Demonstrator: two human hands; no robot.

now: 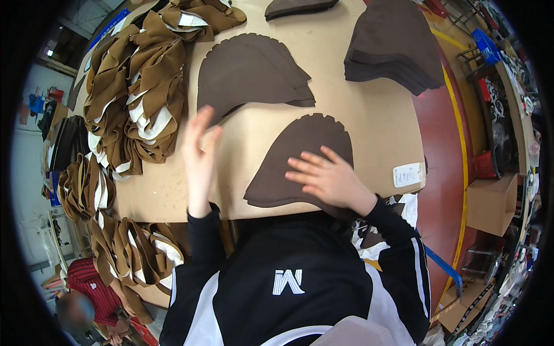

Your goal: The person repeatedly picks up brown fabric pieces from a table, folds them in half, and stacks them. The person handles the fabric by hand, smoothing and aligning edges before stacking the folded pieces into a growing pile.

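Note:
My right hand [332,180] lies with spread fingers on a small stack of dark brown cut pieces [309,135] near the table's front edge. These pieces have a rounded, notched top edge. Raised at the left, my left hand [199,164] is slightly blurred, its fingers stretched and nothing seen in them. Its fingertips are by the lower left corner of a fanned-out group of similar brown pieces [245,72]. Whether they touch that corner I cannot tell.
Bundles of tan-brown strips with white parts [153,69] fill the table's left side. A thicker dark brown stack [392,46] sits far right, another brown piece [300,6] at the far edge. A white label [408,175] marks the right corner. A person in red [95,288] is lower left.

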